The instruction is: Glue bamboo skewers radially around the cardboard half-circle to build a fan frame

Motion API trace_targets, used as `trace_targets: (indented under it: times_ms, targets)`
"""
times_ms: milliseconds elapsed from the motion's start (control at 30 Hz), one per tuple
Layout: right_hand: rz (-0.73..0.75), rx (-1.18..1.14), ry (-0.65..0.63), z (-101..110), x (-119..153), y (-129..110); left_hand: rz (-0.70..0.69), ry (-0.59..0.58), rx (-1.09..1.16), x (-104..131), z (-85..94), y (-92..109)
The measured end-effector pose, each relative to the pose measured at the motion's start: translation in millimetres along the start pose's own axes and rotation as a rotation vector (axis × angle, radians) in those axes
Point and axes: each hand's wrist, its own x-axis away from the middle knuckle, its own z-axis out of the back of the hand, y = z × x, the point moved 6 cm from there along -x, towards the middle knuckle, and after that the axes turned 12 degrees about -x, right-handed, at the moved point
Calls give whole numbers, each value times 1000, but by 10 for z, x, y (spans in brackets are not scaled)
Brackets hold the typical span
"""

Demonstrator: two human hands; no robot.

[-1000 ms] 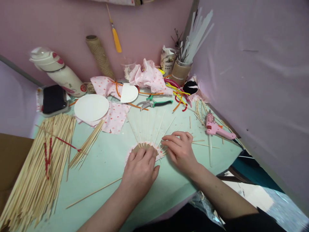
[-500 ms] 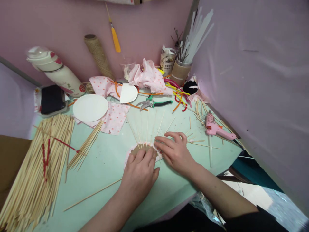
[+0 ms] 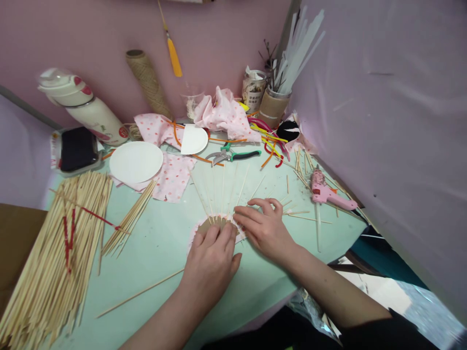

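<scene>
A brown cardboard piece point(image 3: 206, 226) with a pink cloth edging lies on the table, and thin bamboo sticks point(image 3: 223, 192) fan out from its far side. My left hand point(image 3: 212, 257) rests on the cardboard, its fingers lying over it side by side and covering much of it. At the right edge of the piece is my right hand point(image 3: 268, 228), fingers stretched out and slightly bent, the fingertips touching near the base of the sticks. Its thumb is mostly hidden. One loose stick point(image 3: 140, 293) lies left of my left wrist.
A big pile of bamboo sticks point(image 3: 54, 262) and a smaller bunch point(image 3: 131, 218) lie left. Behind are a white oval card point(image 3: 136, 162), pruning shears point(image 3: 237, 155), spotted cloth point(image 3: 228, 116) and a bottle point(image 3: 85, 109). A pink glue gun point(image 3: 326, 192) lies right.
Both hands keep the same position on the cardboard. The view has shifted very slightly; nothing else has visibly moved.
</scene>
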Motion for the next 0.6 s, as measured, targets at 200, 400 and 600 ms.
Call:
trace_targets:
  times_ms: [200, 400, 600]
  targets:
    - [4, 6, 6, -8, -3, 6, -7, -1, -5, -6, 3, 4]
    - [2, 34, -9, -26, 18, 13, -5, -8, -3, -10, 7, 10]
    - [-3, 35, -7, -86, -5, 68, -6, -2, -12, -18, -13, 6]
